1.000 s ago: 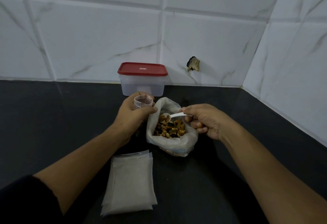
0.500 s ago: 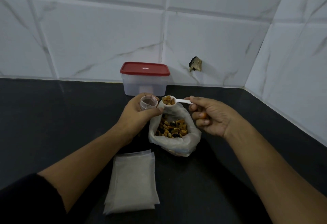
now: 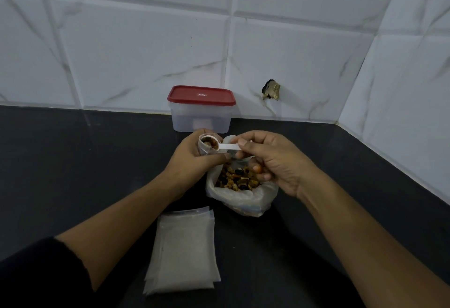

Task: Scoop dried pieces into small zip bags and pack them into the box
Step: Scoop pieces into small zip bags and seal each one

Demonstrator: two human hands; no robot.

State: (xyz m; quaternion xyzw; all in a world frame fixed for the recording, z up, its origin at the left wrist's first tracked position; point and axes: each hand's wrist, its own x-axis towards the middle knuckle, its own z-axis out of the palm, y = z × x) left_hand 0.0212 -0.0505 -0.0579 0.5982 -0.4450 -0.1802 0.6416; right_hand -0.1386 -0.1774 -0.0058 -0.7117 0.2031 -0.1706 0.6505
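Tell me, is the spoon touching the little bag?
Touching. The head view shows the spoon bowl resting in the little bag's open mouth, no gap between them.

The box is translucent white plastic under a red lid, and it stands on a plain black table against white wall tiles veined with grey marbling. The dried pieces are a mix of orange, yellow and dark brown inside a cloudy whitish bag. The spoon is white, the stack of zip bags is frosted pale grey, and the sleeve is black.
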